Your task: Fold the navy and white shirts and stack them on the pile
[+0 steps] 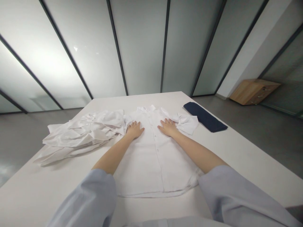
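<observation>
A frosted-glass partition [139, 47] with dark uprights runs behind the white desk [239, 157], and a wooden drawer cabinet [254, 91] stands on the grey floor [267, 126] to the right. On the middle of the desk lies a white button-up shirt [144, 164], front upward, its collar [146, 109] at the far end and its hem [151, 194] toward the person. The left hand [135, 129] rests palm down on one side of the shirt's upper front, the right hand [168, 127] on the other, with the button placket [155, 142] between them. In each the grip is spread flat, fingers pointing away and thumb angled inward, pinching nothing that shows. A short sleeve [188, 123] lies out just beyond the right hand; near it is a folded navy cloth [204, 116]. A rumpled heap of white fabric [87, 129] lies left of the shirt; whether their edges overlap I cannot tell. Blue-grey sleeves [87, 195] cover the person's upper arms.
</observation>
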A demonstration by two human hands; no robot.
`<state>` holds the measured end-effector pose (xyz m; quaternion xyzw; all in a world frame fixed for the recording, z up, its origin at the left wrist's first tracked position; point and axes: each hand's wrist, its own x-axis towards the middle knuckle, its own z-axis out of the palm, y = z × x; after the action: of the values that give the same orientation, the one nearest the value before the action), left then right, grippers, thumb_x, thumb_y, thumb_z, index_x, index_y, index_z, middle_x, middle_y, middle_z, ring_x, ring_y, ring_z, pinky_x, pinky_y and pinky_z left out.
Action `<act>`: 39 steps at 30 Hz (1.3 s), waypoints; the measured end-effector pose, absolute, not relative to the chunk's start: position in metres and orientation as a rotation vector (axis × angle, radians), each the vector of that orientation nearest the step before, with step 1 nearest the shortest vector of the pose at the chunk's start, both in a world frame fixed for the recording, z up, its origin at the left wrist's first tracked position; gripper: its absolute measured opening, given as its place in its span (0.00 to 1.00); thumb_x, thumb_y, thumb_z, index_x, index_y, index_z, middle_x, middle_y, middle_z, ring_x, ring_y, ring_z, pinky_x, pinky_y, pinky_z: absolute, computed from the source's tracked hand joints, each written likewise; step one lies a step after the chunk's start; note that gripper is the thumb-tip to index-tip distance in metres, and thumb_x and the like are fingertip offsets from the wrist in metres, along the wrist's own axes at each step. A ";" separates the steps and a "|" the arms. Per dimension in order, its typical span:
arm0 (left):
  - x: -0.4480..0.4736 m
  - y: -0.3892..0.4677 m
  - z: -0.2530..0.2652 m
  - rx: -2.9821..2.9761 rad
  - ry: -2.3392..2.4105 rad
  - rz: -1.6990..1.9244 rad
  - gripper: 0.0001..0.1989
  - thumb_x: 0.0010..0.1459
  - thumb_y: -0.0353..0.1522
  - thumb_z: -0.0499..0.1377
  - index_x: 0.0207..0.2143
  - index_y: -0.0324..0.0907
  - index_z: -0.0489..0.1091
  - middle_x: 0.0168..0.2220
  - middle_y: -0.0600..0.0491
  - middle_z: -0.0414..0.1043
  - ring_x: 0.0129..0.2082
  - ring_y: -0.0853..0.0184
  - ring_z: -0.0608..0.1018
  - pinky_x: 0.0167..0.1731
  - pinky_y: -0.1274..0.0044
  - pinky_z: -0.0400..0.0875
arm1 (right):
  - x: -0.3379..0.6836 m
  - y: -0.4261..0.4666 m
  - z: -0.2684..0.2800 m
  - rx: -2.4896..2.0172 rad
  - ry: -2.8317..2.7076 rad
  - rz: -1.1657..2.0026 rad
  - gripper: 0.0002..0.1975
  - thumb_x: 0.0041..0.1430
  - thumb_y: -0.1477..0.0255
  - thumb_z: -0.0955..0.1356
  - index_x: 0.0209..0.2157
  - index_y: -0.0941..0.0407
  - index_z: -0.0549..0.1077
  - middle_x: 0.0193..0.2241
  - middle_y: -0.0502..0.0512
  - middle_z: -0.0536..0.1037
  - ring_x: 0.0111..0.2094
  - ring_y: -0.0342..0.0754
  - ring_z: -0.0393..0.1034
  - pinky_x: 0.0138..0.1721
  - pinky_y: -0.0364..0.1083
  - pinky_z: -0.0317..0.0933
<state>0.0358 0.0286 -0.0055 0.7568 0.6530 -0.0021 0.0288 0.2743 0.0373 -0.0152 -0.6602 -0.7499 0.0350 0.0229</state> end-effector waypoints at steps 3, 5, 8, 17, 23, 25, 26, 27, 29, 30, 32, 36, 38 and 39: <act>0.048 0.021 -0.006 2.299 2.051 -0.023 0.34 0.61 0.51 0.44 0.64 0.44 0.55 0.67 0.41 0.50 0.67 0.50 0.54 0.61 0.56 0.51 | 0.274 0.039 -0.015 -2.053 -2.303 0.119 0.32 0.65 0.52 0.54 0.65 0.53 0.56 0.67 0.66 0.51 0.66 0.65 0.44 0.61 0.63 0.40; 0.053 0.020 -0.007 2.247 2.052 -0.040 0.37 0.60 0.54 0.43 0.65 0.43 0.53 0.69 0.41 0.45 0.67 0.48 0.50 0.61 0.54 0.49 | 0.273 0.041 -0.015 -2.056 -2.294 0.126 0.32 0.65 0.52 0.54 0.64 0.53 0.56 0.67 0.66 0.51 0.66 0.65 0.44 0.61 0.63 0.40; 0.054 0.022 -0.011 2.240 2.042 -0.016 0.39 0.61 0.54 0.40 0.67 0.42 0.49 0.70 0.42 0.40 0.68 0.49 0.47 0.63 0.54 0.45 | 0.273 0.045 -0.016 -2.064 -2.276 0.135 0.32 0.65 0.52 0.55 0.64 0.55 0.57 0.66 0.67 0.52 0.66 0.65 0.45 0.61 0.62 0.41; 0.040 0.021 -0.012 2.378 1.998 0.288 0.25 0.62 0.45 0.50 0.58 0.44 0.63 0.62 0.47 0.62 0.61 0.58 0.64 0.59 0.67 0.57 | 0.275 0.045 -0.013 -1.971 -2.275 0.093 0.26 0.65 0.57 0.58 0.57 0.56 0.66 0.62 0.67 0.61 0.62 0.64 0.53 0.58 0.60 0.46; 0.040 0.016 -0.006 2.395 1.997 0.334 0.25 0.61 0.42 0.52 0.58 0.44 0.63 0.57 0.45 0.66 0.57 0.56 0.67 0.54 0.66 0.63 | 0.275 0.039 -0.008 -1.950 -2.248 0.047 0.23 0.64 0.58 0.60 0.54 0.57 0.69 0.56 0.67 0.67 0.58 0.61 0.58 0.55 0.56 0.51; 0.040 0.015 -0.005 2.395 1.977 0.314 0.24 0.61 0.42 0.52 0.58 0.43 0.64 0.57 0.44 0.66 0.57 0.55 0.67 0.53 0.66 0.64 | 0.275 0.038 -0.007 -1.945 -2.231 0.016 0.24 0.63 0.59 0.61 0.55 0.58 0.68 0.55 0.67 0.67 0.56 0.60 0.59 0.54 0.55 0.52; 0.040 0.014 -0.005 2.395 1.965 0.310 0.24 0.61 0.42 0.52 0.57 0.43 0.64 0.57 0.44 0.66 0.57 0.55 0.67 0.53 0.66 0.64 | 0.275 0.038 -0.007 -1.942 -2.222 -0.001 0.25 0.63 0.59 0.62 0.56 0.58 0.67 0.55 0.67 0.68 0.56 0.60 0.60 0.53 0.54 0.52; 0.039 0.014 -0.005 2.394 1.954 0.307 0.24 0.61 0.41 0.53 0.57 0.43 0.64 0.57 0.44 0.66 0.57 0.55 0.67 0.53 0.66 0.63 | 0.275 0.038 -0.007 -1.942 -2.215 -0.015 0.25 0.62 0.60 0.62 0.56 0.58 0.67 0.54 0.67 0.68 0.55 0.60 0.61 0.53 0.54 0.52; 0.038 0.014 -0.005 2.390 1.931 0.305 0.23 0.61 0.41 0.53 0.56 0.43 0.65 0.57 0.45 0.66 0.57 0.56 0.67 0.54 0.66 0.63 | 0.275 0.038 -0.007 -1.946 -2.211 -0.025 0.24 0.62 0.61 0.63 0.55 0.57 0.69 0.53 0.66 0.70 0.54 0.59 0.62 0.52 0.53 0.52; 0.037 0.013 -0.006 2.390 1.918 0.305 0.23 0.61 0.41 0.53 0.56 0.42 0.65 0.57 0.45 0.66 0.57 0.56 0.68 0.54 0.66 0.63 | 0.275 0.038 -0.008 -1.947 -2.213 -0.021 0.22 0.62 0.61 0.63 0.54 0.57 0.70 0.52 0.66 0.70 0.53 0.59 0.62 0.52 0.53 0.52; 0.037 0.013 -0.006 2.392 1.897 0.307 0.23 0.61 0.41 0.53 0.56 0.42 0.65 0.58 0.45 0.66 0.57 0.56 0.67 0.55 0.66 0.63 | 0.276 0.037 -0.009 -1.942 -2.217 -0.010 0.21 0.62 0.61 0.63 0.51 0.56 0.72 0.51 0.65 0.71 0.53 0.59 0.62 0.51 0.53 0.53; 0.037 0.010 -0.006 2.383 1.894 0.308 0.23 0.61 0.40 0.53 0.56 0.42 0.65 0.60 0.45 0.63 0.58 0.57 0.67 0.57 0.67 0.61 | 0.279 0.037 -0.011 -1.909 -2.213 0.004 0.20 0.62 0.62 0.63 0.51 0.55 0.73 0.52 0.63 0.71 0.53 0.57 0.62 0.52 0.53 0.52; 0.037 0.009 -0.005 2.369 1.893 0.302 0.23 0.61 0.40 0.53 0.56 0.43 0.65 0.61 0.46 0.63 0.59 0.58 0.66 0.58 0.67 0.60 | 0.281 0.038 -0.013 -1.889 -2.203 0.013 0.19 0.62 0.63 0.63 0.51 0.55 0.73 0.52 0.62 0.71 0.53 0.56 0.62 0.52 0.52 0.52; 0.037 0.008 -0.004 2.363 1.889 0.299 0.23 0.61 0.40 0.53 0.56 0.43 0.65 0.61 0.46 0.62 0.60 0.58 0.65 0.58 0.67 0.60 | 0.282 0.039 -0.014 -1.879 -2.198 0.018 0.19 0.62 0.64 0.63 0.50 0.55 0.73 0.51 0.62 0.71 0.53 0.56 0.62 0.52 0.51 0.52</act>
<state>0.0370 0.0085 -0.0042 0.7763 0.6206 0.0981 0.0507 0.2821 0.0389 -0.0144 -0.6446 -0.7543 0.0062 0.1245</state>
